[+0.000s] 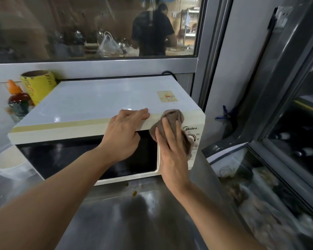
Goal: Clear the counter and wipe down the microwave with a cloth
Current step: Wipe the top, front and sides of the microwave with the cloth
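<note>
Both hands are on the Midea microwave (pixel 105 112) on the steel counter (pixel 134 213): left hand (pixel 124 137) curls over its top front edge, right hand (pixel 172 152) presses a brown cloth (pixel 172 117) flat-palmed against the control panel, where a dial (pixel 192 137) could get nudged.

Two bare arms, nothing worn

The left hand (pixel 124 136) and right hand (pixel 172 156) are bare, with no gloves, rings or watch. Both forearms are uncovered right to the frame's lower edge; no sleeve shows.
</note>
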A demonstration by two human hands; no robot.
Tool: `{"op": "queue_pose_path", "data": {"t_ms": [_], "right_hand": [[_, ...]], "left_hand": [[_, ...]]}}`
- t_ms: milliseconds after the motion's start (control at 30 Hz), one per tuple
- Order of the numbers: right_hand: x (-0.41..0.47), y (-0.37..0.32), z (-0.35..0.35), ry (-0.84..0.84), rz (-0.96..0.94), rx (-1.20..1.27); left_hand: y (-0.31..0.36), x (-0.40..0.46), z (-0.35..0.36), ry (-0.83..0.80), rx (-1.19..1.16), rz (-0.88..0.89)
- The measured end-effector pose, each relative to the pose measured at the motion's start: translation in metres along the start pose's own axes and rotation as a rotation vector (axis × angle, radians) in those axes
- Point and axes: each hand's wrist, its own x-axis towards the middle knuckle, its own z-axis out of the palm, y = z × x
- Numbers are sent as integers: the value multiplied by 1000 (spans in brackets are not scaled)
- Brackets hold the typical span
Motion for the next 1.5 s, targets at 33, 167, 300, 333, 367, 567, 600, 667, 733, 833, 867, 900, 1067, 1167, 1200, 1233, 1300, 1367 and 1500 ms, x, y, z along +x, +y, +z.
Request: {"op": "queue_pose_path", "data": {"t_ms": [33,167,300,333,367,567,600,667,733,833,867,900,1067,1167,1200,1233,1300,1367,1500], "right_hand": [[2,4,-3,-11,-35,-13],[1,17,-3,4,-117,-26],[-37,10,9,-20,-81,2],[-44,9,10,-16,-68,2],[-47,8,11,-9,-56,2],[-13,2,1,-52,-82,-73],[-6,2,3,-33,-78,-72],[-6,0,12,7,-55,-69],[-27,-1,23,52,-14,-60],[-69,-3,39,46,25,-27],[-76,-4,42,28,41,-13],[-78,-4,43,18,56,4],[-54,-8,28,63,100,85],[-30,-17,13,119,164,84],[-21,-20,9,133,189,96],[-13,-22,6,147,215,120],[-2,-28,0,166,273,155],[6,-30,-6,166,343,156],[7,-26,0,226,433,115]], "left_hand": [[0,0,0,7,1,2],[0,-2,4,30,8,9],[0,-2,4,38,17,9],[-1,-2,4,36,18,11],[-1,-2,4,35,17,11],[1,-1,3,25,15,4],[0,-1,3,27,11,4],[-1,-2,5,36,11,5],[0,-2,6,54,18,6],[-2,-2,8,64,19,8],[-2,-2,8,66,19,9],[-3,-2,8,66,21,10],[-2,-1,9,64,16,2],[-2,-1,8,57,17,-1],[-2,-1,8,55,18,2],[-2,-1,8,53,17,5],[-2,-1,8,49,14,8],[-2,-2,8,52,12,11],[-3,-3,13,93,25,27]]}}
